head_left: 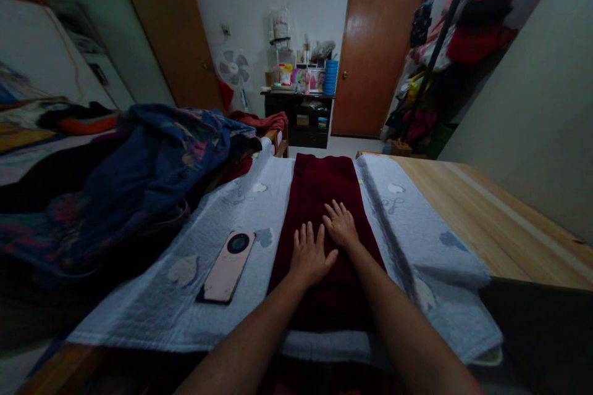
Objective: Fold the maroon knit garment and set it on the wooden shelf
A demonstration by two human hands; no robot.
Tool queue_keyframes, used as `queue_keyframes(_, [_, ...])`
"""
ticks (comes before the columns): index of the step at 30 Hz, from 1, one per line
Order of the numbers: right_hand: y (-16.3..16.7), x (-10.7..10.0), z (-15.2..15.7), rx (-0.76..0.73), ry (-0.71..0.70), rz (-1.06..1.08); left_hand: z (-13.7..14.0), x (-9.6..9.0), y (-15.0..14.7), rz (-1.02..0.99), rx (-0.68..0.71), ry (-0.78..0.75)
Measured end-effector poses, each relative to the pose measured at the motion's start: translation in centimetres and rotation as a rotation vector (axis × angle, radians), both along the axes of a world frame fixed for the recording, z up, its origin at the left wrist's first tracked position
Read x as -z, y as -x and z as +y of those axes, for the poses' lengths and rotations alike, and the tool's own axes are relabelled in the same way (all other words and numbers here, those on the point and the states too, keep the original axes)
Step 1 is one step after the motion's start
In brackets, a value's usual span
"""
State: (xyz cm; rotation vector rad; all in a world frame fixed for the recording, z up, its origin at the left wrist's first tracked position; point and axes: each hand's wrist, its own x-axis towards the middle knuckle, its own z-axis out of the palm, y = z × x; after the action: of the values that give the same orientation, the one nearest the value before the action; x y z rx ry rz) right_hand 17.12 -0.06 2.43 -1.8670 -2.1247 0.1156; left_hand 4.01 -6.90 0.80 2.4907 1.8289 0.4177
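Observation:
A dark red cloth point(324, 182), folded into a long strip, lies on a light blue quilted cover point(259, 327) with heart patterns. My left hand point(309, 256) rests flat on the middle of the cloth, fingers spread. Slightly farther away and to the right, my right hand point(341, 225) also presses flat on it with its fingers apart. Neither hand grips anything. What kind of garment or textile the red cloth is, I cannot tell. Left of it, a pink phone point(227, 268) lies on the cover with its round camera facing up.
A heap of clothes point(139, 160) is piled at the left. A wooden board point(463, 210) extends at the right. Beyond stand a white fan point(234, 68), a dark cabinet point(296, 117) and a wooden door point(370, 43). Bags and clothes point(482, 31) hang at the far right.

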Motion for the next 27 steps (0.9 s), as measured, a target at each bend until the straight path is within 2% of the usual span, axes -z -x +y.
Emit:
queue_keyframes(9, [0.39, -0.44, -0.28, 0.043, 0.018, 0.015, 0.02, 0.18, -0.01, 0.022, -0.001, -0.029])
queue_keyframes(16, [0.54, -0.04, -0.24, 0.107, 0.006, 0.021, -0.16, -0.14, 0.03, 0.025, 0.006, -0.023])
queue_keyframes(27, [0.36, 0.11, -0.15, 0.108, 0.005, 0.034, -0.16, -0.05, 0.02, 0.02, 0.003, -0.039])
